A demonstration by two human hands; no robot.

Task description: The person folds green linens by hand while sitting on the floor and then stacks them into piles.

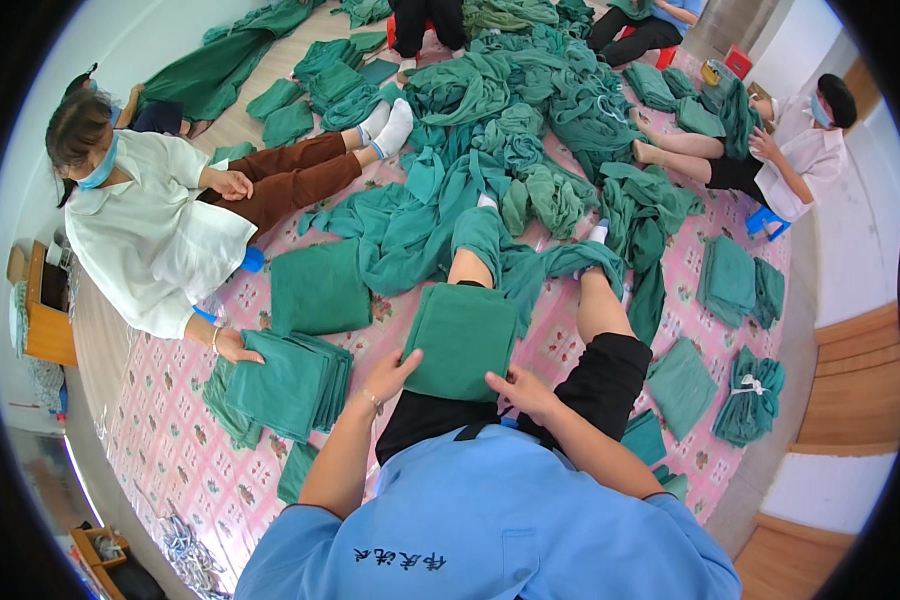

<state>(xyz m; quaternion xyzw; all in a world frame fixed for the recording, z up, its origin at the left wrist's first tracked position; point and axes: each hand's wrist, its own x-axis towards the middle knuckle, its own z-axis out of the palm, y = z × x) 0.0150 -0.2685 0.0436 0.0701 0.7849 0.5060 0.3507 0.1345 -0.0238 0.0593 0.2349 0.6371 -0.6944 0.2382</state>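
Observation:
A folded green cloth (461, 341) lies flat across my lap, its layered edges showing on the left and at the top. My left hand (391, 375) grips its lower left edge, thumb uppermost and the other fingers partly hidden. At the lower right corner, my right hand (526, 391) holds the cloth with the thumb on top and fingertips out of sight beneath. Beyond my knees spreads a large heap of loose green cloth (420, 217), part of it draped over my legs. To the left sits a wide folded green cloth (321, 286) on the floor sheet.
A person in white (154, 225) at left rests a hand on a stack of folded cloths (281, 382). Another person (795, 157) sits at right on a blue stool (766, 222). Folded piles (727, 277) and a tied bundle (748, 397) lie on the pink patterned sheet (187, 420).

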